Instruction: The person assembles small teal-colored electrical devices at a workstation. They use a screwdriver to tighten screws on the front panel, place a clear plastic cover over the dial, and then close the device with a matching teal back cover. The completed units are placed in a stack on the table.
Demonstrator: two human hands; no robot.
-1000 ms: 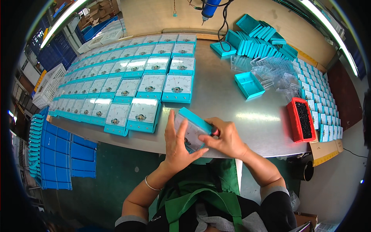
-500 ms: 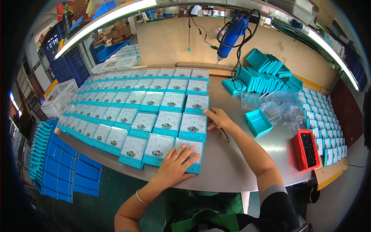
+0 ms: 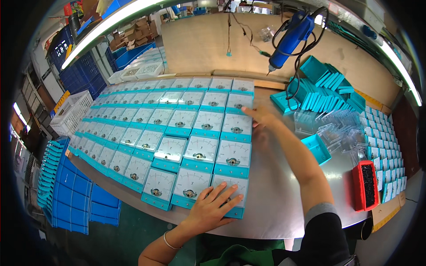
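Rows of square panel meters (image 3: 171,148) with white dials and teal bases cover the left and middle of the bench. My left hand (image 3: 213,206) lies with fingers spread over the nearest meter of the right-hand column, hiding part of its dial. Farther up that column, my right hand (image 3: 262,117) is at the outer edge, its index finger stretched toward a meter (image 3: 239,103). Motion smears its other fingers, so whether they hold anything is hidden.
A blue electric screwdriver (image 3: 290,42) hangs above the bench. Teal cases (image 3: 326,99), clear covers (image 3: 330,128) and an open teal case (image 3: 317,148) lie right. Beyond them are a red bin (image 3: 358,186) of small black parts and more meters (image 3: 388,142). Blue crates (image 3: 71,190) stand left.
My right hand has slid farther away along the meters' right edge. A thin dark object seen below it earlier no longer shows. My left hand stays on the near meter; the view has shifted.
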